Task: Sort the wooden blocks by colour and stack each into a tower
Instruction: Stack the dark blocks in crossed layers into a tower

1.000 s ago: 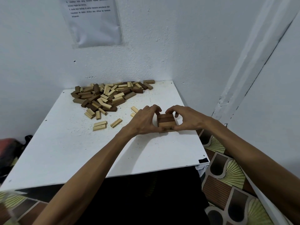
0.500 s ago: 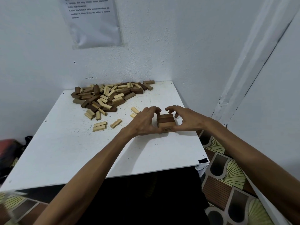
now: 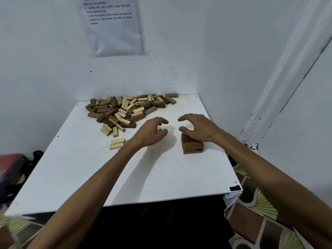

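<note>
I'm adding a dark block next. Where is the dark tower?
Head view: the tower stands on the table's right part, partly hidden by the right hand, nearer than the mixed pile.

Looks like a makeshift task corner in a plain room, more likely a home than a lab. Judged from rough white-painted walls (image 3: 197, 51) meeting at a corner, a printed instruction sheet (image 3: 113, 27) in a plastic sleeve stuck up above a thin white worktop (image 3: 143, 177), and fan-patterned floor covering (image 3: 255, 212) below.
</note>
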`<state>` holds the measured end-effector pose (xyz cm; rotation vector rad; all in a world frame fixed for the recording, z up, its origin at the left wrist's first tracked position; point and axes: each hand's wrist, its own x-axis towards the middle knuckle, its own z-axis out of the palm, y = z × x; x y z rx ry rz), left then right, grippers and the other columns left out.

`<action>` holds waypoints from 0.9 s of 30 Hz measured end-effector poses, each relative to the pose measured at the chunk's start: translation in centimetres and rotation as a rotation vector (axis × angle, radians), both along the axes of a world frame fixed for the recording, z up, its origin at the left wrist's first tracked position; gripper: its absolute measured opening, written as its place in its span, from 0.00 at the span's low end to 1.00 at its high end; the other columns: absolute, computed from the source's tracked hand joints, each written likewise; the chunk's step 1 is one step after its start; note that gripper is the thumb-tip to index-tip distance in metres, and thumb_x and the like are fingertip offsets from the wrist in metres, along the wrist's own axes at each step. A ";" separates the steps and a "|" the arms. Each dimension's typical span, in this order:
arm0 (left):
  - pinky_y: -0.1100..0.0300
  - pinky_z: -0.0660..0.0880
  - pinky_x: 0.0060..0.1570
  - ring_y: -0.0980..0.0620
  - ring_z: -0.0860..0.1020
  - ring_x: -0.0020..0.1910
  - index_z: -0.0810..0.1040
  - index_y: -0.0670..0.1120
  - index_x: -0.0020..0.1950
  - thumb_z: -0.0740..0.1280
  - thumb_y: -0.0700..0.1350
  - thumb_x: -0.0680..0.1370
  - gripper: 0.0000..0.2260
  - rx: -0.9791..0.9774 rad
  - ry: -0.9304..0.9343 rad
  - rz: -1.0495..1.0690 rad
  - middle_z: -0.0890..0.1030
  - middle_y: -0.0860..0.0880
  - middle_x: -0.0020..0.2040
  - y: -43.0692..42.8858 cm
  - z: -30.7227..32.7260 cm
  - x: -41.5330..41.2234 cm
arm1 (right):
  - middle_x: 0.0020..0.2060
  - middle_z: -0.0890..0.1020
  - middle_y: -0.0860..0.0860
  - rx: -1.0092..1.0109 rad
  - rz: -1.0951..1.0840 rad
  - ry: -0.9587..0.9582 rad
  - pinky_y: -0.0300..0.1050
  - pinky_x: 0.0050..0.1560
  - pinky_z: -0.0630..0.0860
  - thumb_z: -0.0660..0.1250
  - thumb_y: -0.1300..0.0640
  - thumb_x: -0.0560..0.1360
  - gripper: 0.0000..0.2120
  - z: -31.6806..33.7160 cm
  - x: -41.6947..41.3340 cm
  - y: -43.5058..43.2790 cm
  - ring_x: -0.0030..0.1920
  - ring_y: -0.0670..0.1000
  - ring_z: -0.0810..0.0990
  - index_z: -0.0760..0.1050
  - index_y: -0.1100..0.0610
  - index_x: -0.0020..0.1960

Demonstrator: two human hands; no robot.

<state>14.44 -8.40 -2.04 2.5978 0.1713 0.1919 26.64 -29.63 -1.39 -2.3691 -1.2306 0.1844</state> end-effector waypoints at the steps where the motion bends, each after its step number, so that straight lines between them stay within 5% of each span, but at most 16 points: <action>1: 0.55 0.73 0.59 0.49 0.78 0.62 0.77 0.45 0.70 0.68 0.47 0.82 0.17 0.019 -0.009 0.013 0.79 0.47 0.67 0.7 0.2 0.2 | 0.71 0.77 0.47 -0.006 -0.007 -0.019 0.49 0.65 0.71 0.65 0.43 0.82 0.20 0.1 0.0 0.9 0.69 0.52 0.73 0.73 0.48 0.72; 8: 0.52 0.75 0.58 0.45 0.79 0.64 0.79 0.44 0.69 0.67 0.44 0.80 0.17 0.181 0.003 0.077 0.81 0.46 0.67 6.2 0.7 3.2 | 0.68 0.79 0.53 -0.047 -0.045 -0.058 0.52 0.63 0.73 0.65 0.48 0.82 0.19 0.1 1.5 8.2 0.68 0.56 0.74 0.75 0.53 0.70; 14: 0.52 0.72 0.42 0.45 0.78 0.47 0.80 0.46 0.54 0.65 0.50 0.82 0.09 0.270 0.007 0.081 0.82 0.47 0.50 9.5 1.1 7.6 | 0.68 0.77 0.57 -0.104 -0.098 -0.076 0.52 0.60 0.76 0.65 0.53 0.81 0.20 -0.1 4.8 12.2 0.67 0.60 0.76 0.74 0.56 0.72; 18: 0.49 0.77 0.46 0.42 0.80 0.49 0.80 0.43 0.50 0.66 0.59 0.81 0.19 0.351 0.048 0.147 0.81 0.44 0.49 10.9 0.5 9.8 | 0.72 0.73 0.56 -0.131 -0.033 -0.117 0.53 0.56 0.78 0.65 0.59 0.79 0.23 -0.6 6.8 14.6 0.67 0.59 0.75 0.74 0.50 0.73; 21: 0.48 0.77 0.49 0.41 0.80 0.53 0.81 0.44 0.55 0.67 0.63 0.80 0.22 0.384 0.022 0.203 0.81 0.43 0.54 11.1 -0.6 10.6 | 0.67 0.75 0.55 -0.222 -0.048 -0.162 0.54 0.57 0.77 0.64 0.57 0.79 0.21 -1.5 8.1 16.5 0.70 0.58 0.71 0.73 0.55 0.71; 27: 0.45 0.77 0.55 0.42 0.80 0.55 0.83 0.51 0.60 0.66 0.64 0.80 0.19 0.336 -0.138 0.206 0.83 0.44 0.53 11.3 -2.9 9.9 | 0.63 0.75 0.56 -0.133 -0.132 -0.242 0.48 0.43 0.70 0.67 0.54 0.80 0.13 -3.2 8.6 16.8 0.60 0.60 0.77 0.78 0.59 0.62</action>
